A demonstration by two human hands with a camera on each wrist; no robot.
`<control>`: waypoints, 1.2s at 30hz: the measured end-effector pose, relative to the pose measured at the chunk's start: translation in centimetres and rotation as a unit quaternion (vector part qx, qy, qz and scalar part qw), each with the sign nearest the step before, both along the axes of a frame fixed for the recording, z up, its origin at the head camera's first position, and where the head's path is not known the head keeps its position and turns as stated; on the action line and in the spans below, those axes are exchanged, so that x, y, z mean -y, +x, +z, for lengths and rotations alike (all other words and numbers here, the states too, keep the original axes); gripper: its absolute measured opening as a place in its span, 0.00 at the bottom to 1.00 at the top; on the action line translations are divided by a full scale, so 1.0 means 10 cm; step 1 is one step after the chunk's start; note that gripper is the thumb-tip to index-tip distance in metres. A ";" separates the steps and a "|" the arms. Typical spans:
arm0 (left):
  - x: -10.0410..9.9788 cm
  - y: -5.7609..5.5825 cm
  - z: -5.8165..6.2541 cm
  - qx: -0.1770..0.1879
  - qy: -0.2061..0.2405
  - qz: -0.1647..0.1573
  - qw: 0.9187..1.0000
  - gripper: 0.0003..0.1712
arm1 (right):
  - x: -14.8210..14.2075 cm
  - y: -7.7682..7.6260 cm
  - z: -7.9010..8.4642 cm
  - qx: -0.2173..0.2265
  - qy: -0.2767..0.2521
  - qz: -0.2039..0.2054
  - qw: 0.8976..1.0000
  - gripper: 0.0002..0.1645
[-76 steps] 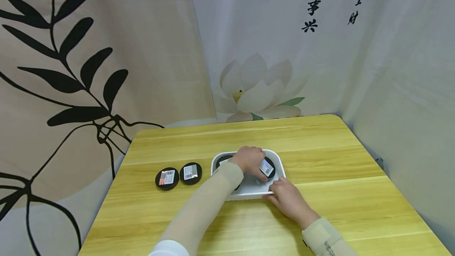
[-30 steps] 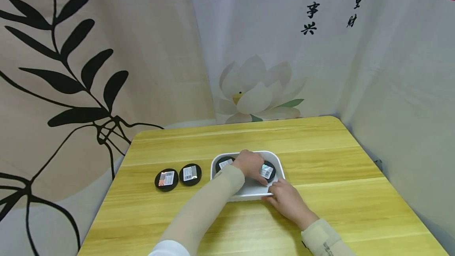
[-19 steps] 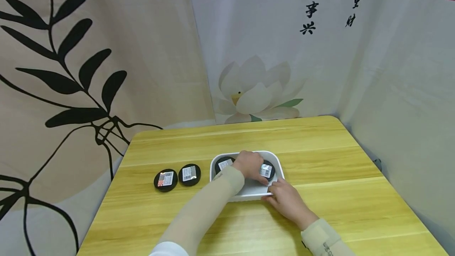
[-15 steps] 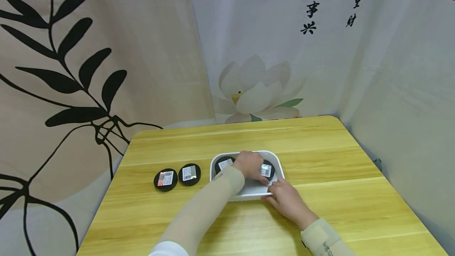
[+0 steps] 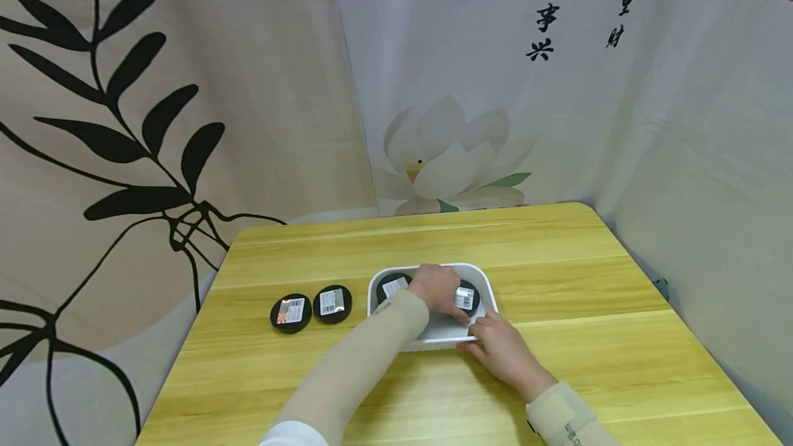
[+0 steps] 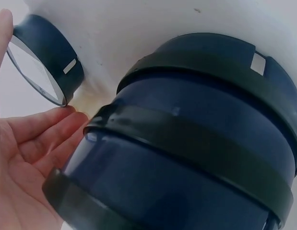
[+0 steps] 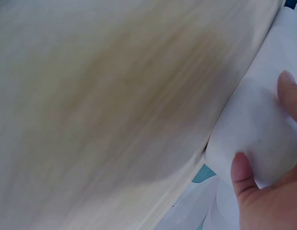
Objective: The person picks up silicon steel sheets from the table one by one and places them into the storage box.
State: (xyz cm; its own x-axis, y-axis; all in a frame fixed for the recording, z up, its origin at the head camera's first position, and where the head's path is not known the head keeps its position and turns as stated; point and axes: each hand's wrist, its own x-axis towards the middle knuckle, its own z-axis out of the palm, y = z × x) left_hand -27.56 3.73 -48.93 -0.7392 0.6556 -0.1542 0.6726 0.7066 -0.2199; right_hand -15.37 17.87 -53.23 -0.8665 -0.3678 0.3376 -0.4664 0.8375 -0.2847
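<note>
In the head view my left hand reaches into a white tray and grips a round black can at its right end, thumb at the near side. The left wrist view has this can between thumb and fingers, a pale label across its end. Another black can with a barcode label stands at the tray's left, partly behind my left wrist. My right hand holds the tray's near right corner, thumb and fingertip against the white wall in the right wrist view.
Two more black cans, one with an orange-marked label and one beside it, stand on the wooden table left of the tray. Large banded dark-blue cylinders fill the left wrist view's foreground. Printed curtains hang behind the table.
Since the oldest frame, my left hand has shifted slightly nearer and lower, and the gripped can's label has turned a little. Over the last second almost nothing moves; my right hand stays at the tray corner.
</note>
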 end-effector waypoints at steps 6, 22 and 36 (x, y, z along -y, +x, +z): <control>0.03 0.03 0.03 0.000 0.000 0.006 1.000 0.43 | 0.01 0.00 0.00 -0.001 0.002 -0.003 1.000 0.13; 0.11 -0.01 0.09 0.044 0.032 0.035 0.998 0.40 | 0.01 0.00 0.00 0.010 0.004 -0.005 1.000 0.13; 0.22 -0.03 0.11 0.039 0.052 0.029 0.997 0.39 | 0.02 0.02 0.01 0.010 0.007 -0.012 1.000 0.13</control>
